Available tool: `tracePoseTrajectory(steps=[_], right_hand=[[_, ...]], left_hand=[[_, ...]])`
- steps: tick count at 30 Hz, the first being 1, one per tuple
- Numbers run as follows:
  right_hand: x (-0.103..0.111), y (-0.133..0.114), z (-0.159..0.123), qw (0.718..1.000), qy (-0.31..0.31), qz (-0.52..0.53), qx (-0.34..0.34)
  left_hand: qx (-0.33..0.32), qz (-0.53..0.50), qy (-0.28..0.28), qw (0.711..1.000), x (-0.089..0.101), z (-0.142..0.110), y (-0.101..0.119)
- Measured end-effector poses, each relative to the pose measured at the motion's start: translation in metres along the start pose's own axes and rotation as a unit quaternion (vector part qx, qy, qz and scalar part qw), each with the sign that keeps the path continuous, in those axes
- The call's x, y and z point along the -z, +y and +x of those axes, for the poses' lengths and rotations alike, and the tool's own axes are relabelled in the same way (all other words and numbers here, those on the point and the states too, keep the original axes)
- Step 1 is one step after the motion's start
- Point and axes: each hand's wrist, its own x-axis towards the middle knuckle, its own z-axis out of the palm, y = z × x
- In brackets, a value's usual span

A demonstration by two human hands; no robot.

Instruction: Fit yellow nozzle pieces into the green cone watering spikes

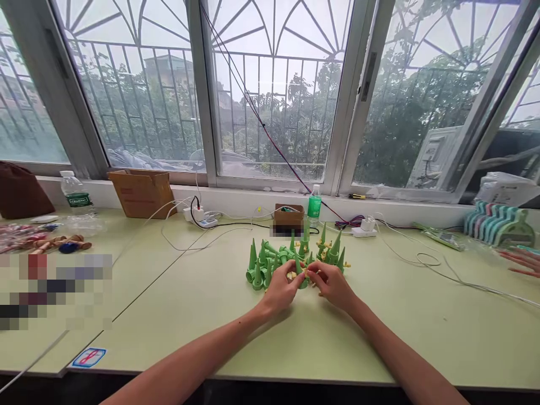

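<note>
Pointing upward, green cone, between left fingers

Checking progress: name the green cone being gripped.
The cone in the left hand, its tip up, close to the right hand; the other cones stand or lie ungripped on the table.

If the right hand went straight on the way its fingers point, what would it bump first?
The right hand points leftward, so probably the green cone at the left hand; that hand itself looks about as near, and depth there is unclear.
</note>
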Motion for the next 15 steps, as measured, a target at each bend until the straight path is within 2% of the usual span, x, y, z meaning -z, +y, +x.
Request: tracePoseTrajectory(steps=[15], right_hand=[[-0.0011,0.0058,-0.0005,1.000,-0.011,-0.001,-0.002]], left_hand=[[-0.002,0.026,-0.007,1.000,-0.0009,-0.0027,0.0010]])
